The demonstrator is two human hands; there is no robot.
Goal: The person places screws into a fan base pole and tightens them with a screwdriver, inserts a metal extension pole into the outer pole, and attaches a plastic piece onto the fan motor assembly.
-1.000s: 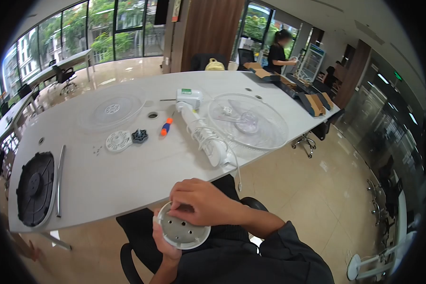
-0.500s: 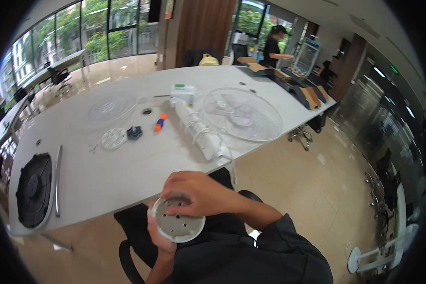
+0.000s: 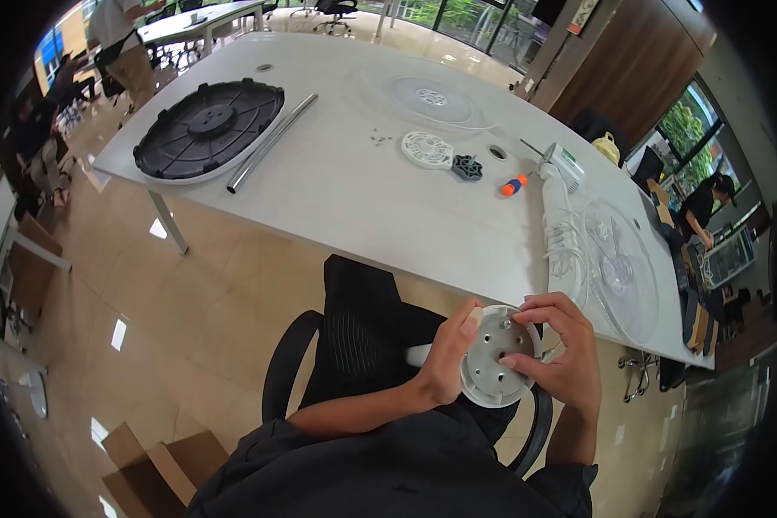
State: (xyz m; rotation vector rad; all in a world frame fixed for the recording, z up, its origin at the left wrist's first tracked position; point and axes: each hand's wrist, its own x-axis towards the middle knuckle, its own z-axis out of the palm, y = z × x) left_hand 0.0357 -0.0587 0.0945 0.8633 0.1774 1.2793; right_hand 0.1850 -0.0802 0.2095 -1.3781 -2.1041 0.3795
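My left hand (image 3: 447, 356) grips the left side of a round white part (image 3: 495, 380) with several holes in its face, held over my lap. At its upper right rim, my right hand (image 3: 563, 350) has fingers bent onto the edge and the thumb on the face. A small light piece (image 3: 506, 324) sits near the top of the face. The white fan body (image 3: 559, 233), wrapped in cord, lies on the table beyond my right hand.
On the table (image 3: 354, 207) are a black round base (image 3: 211, 123), a metal tube (image 3: 272, 144), a screwdriver (image 3: 514, 185), a dark knob (image 3: 467, 167), a white disc (image 3: 426, 149) and clear guards (image 3: 617, 272). A person (image 3: 704, 207) stands at the right; others are at upper left.
The view has swung left, bringing the base and tube nearer the middle. My left hand now shows more fully at the part's left; my right hand has shifted to its right side.
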